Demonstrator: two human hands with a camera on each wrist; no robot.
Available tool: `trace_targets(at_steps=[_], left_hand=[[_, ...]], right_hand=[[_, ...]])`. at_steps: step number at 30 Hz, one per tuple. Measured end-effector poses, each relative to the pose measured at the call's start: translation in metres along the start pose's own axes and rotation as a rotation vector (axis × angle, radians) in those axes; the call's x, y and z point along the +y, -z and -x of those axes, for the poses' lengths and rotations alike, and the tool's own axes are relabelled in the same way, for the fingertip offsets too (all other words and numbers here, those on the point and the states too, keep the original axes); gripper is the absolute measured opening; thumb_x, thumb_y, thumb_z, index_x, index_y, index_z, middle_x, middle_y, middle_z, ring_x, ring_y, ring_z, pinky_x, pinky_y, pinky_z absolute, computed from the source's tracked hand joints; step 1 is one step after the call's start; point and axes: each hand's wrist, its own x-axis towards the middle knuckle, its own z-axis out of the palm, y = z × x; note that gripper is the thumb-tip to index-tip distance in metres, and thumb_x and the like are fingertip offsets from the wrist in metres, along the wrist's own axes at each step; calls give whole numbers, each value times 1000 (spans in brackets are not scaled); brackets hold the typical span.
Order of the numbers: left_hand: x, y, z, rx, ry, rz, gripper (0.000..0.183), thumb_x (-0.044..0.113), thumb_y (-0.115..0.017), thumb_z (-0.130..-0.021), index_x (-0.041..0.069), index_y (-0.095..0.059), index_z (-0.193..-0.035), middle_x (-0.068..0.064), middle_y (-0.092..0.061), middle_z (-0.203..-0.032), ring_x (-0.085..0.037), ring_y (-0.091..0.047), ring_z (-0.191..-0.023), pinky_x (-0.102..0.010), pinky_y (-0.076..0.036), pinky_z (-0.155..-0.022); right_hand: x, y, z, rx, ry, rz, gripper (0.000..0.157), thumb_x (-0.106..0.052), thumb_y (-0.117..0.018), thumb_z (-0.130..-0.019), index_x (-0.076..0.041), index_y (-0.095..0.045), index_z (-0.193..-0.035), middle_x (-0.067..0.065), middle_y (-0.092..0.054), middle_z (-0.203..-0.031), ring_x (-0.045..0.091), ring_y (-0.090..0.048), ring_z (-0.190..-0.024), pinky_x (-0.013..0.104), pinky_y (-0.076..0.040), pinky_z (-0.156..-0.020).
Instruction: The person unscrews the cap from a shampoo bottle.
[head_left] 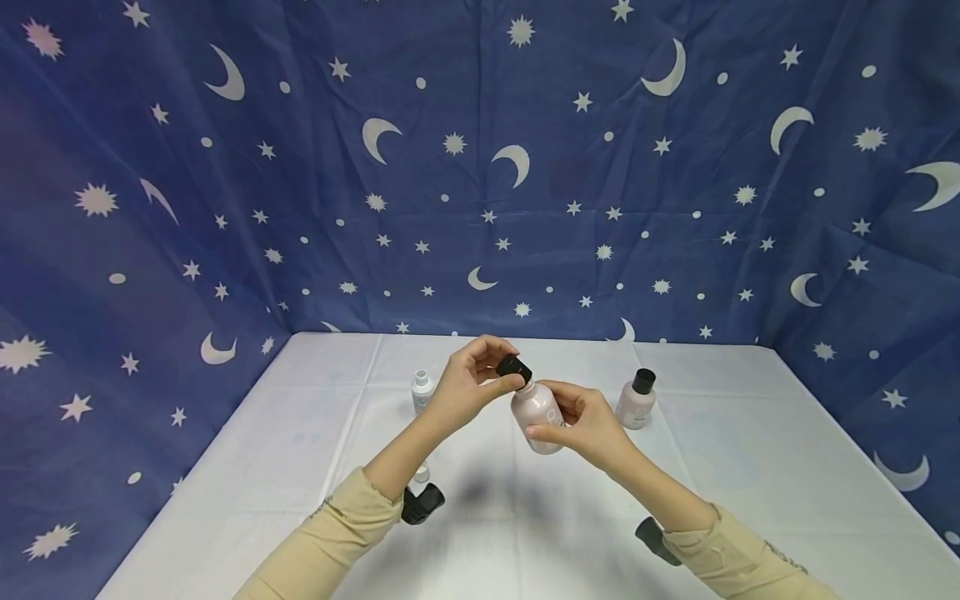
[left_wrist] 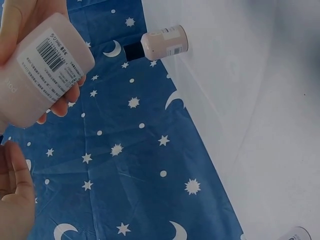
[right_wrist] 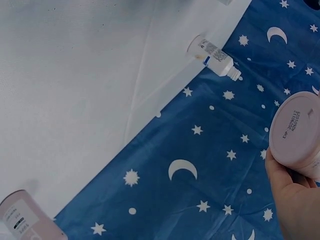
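Above the white table, my right hand [head_left: 588,425] grips a pale pink bottle [head_left: 538,417] round its body, tilted with its top toward the left. The fingers and thumb of my left hand [head_left: 474,375] pinch a black cap [head_left: 513,369] at the bottle's neck. A barcode label shows on the bottle [left_wrist: 50,60] in the left wrist view, and printed date text marks its base in the right wrist view. To the right of my right hand stands another pink bottle [head_left: 636,404] with a black cap on.
A small white bottle [head_left: 422,390], uncapped, stands behind my left wrist. Close by my left forearm lies a small white cap-like piece [head_left: 422,473]. The tabletop [head_left: 712,433] meets a blue curtain [head_left: 525,233] with moons and stars at the back and sides.
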Motion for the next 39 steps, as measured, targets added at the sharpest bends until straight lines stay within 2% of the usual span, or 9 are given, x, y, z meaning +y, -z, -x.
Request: trace_targets(at_steps=[9, 14, 18, 22, 25, 29, 33, 35, 39], left_hand=[[-3, 3, 2, 28, -29, 20, 38, 12, -75, -79, -5, -60, -109, -22, -62, -102, -2, -58, -85, -18, -52, -81], [-6, 3, 4, 20, -13, 72, 41, 13, -76, -78, -7, -59, -110, -25, -62, -103, -2, -61, -87, -18, -54, -81], [-6, 3, 6, 9, -15, 119, 38, 7, -75, -79, -8, -57, -109, -26, -62, -108, -3, -62, -91, -21, -54, -86], [-4, 3, 7, 4, 13, 167, 33, -6, -70, -79, -9, -53, -106, -27, -60, -113, -3, -62, -93, -22, -54, -88], [-3, 3, 9, -9, 35, 169, 37, -9, -68, -79, -10, -51, -112, -27, -57, -116, -4, -61, -97, -22, -52, -91], [-3, 3, 12, -26, 70, 122, 40, -6, -65, -83, -9, -54, -121, -25, -56, -122, -15, -62, -104, -25, -53, -91], [-4, 4, 15, -21, 136, 114, 34, -3, -65, -85, -7, -58, -118, -23, -56, -126, -28, -62, -110, -29, -55, -88], [-5, 5, 16, -20, 149, 128, 35, -2, -67, -84, -8, -57, -116, -23, -55, -127, -27, -63, -109, -30, -55, -87], [-7, 6, 18, -4, 136, 181, 40, 3, -73, -79, -11, -57, -113, -25, -55, -123, -11, -66, -97, -29, -57, -84]], right_hand=[[2, 0, -1, 7, -1, -15, 58, -9, -77, -77, 6, -54, -127, 24, -60, -122, 28, -63, -108, 22, -53, -86], [3, 0, 0, 5, -3, -24, 56, -9, -77, -77, 6, -54, -126, 24, -61, -120, 15, -65, -101, 21, -53, -84], [3, 1, 0, 10, -3, -25, 55, -8, -77, -77, 7, -54, -126, 25, -62, -118, 8, -64, -97, 19, -53, -83], [2, 2, 1, 19, 9, -19, 54, -7, -76, -78, 9, -54, -125, 26, -62, -118, 12, -64, -98, 20, -53, -83], [1, 2, 1, 18, 1, -14, 55, -8, -76, -78, 9, -54, -125, 26, -62, -118, 17, -64, -100, 21, -54, -83], [2, 2, 1, 15, -13, -9, 55, -9, -76, -78, 7, -54, -126, 25, -61, -120, 20, -64, -102, 21, -53, -84], [3, 3, 1, 16, 7, -10, 53, -8, -76, -78, 7, -54, -125, 25, -61, -119, 17, -64, -101, 20, -53, -85], [3, 4, 0, 14, 17, -9, 53, -8, -76, -78, 6, -54, -125, 24, -60, -120, 14, -63, -100, 18, -52, -85], [6, 4, 0, 12, 29, -11, 53, -8, -75, -79, 7, -53, -125, 25, -60, -120, 8, -62, -98, 17, -51, -86]])
